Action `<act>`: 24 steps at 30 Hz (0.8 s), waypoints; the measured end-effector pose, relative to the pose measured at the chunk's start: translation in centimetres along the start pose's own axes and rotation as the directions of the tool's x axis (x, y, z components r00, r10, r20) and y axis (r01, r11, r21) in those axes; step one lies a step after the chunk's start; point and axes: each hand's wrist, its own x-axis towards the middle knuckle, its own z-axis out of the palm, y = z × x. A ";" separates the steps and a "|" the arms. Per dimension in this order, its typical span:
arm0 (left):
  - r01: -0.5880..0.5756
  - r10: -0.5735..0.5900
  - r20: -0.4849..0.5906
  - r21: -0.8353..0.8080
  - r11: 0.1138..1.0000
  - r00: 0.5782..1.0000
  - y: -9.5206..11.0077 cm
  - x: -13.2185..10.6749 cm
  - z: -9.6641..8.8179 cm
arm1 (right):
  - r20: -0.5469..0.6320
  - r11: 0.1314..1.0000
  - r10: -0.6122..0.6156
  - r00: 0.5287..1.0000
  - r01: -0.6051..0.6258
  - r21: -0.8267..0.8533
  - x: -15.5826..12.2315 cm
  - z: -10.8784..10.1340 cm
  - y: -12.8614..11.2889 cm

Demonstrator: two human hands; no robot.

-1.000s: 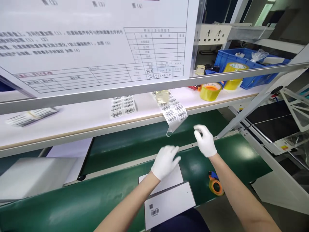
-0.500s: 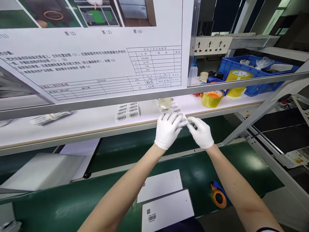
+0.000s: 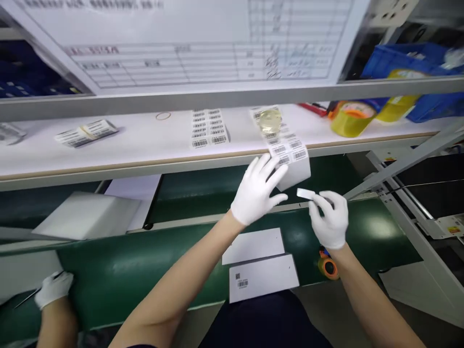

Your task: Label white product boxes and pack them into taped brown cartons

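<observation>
Gloved in white, my right hand point(image 3: 329, 218) pinches a small white label point(image 3: 305, 194) between thumb and fingertips, above the green belt. My left hand point(image 3: 257, 191) has its fingers spread at the front edge of the shelf, close to a sheet of barcode labels point(image 3: 288, 151); whether it touches the sheet I cannot tell. That sheet hangs over the shelf edge, with a clear yellowish tape roll point(image 3: 270, 121) lying on it. Below my hands are two flat white boxes: the nearer box point(image 3: 264, 280) carries a printed barcode, and the farther box point(image 3: 253, 245) lies behind it.
Another label sheet point(image 3: 209, 128) and a banded label bundle point(image 3: 86, 133) lie on the white shelf point(image 3: 145, 150). Yellow tape rolls point(image 3: 353, 118) stand at the right. An orange tape dispenser point(image 3: 329, 267) rests on the belt point(image 3: 145, 270). Another person's gloved hand point(image 3: 54, 289) holds a thin tool at lower left.
My right hand has drawn back from the label sheet with a label in its fingers. My left hand has spread its fingers. The view has tilted down, and another person's hand now shows.
</observation>
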 end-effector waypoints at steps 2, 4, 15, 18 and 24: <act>0.171 -0.169 0.026 -0.094 0.981 0.985 -2.9 -7.3 1.0 | 0.139 0.994 0.110 0.984 -0.112 0.010 -5.1 -0.1 -0.6; 0.473 -0.463 0.099 -0.186 0.861 0.881 -6.0 -15.9 3.0 | 0.318 0.965 0.241 0.917 -0.263 0.027 -9.9 0.1 -1.3; 0.733 -0.755 0.555 -0.664 -0.150 0.349 -6.0 -34.5 12.6 | 0.820 0.701 0.391 0.418 -0.713 0.029 -15.3 6.9 -10.2; 0.709 -0.690 0.583 -0.691 -0.142 0.430 -6.4 -34.8 11.5 | 0.841 0.683 0.375 0.390 -0.730 0.034 -14.9 10.2 -11.8; 0.678 -0.530 0.635 -0.721 -0.146 0.561 -7.6 -36.9 10.5 | 0.877 0.724 0.325 0.353 -0.690 0.010 -15.6 15.8 -14.1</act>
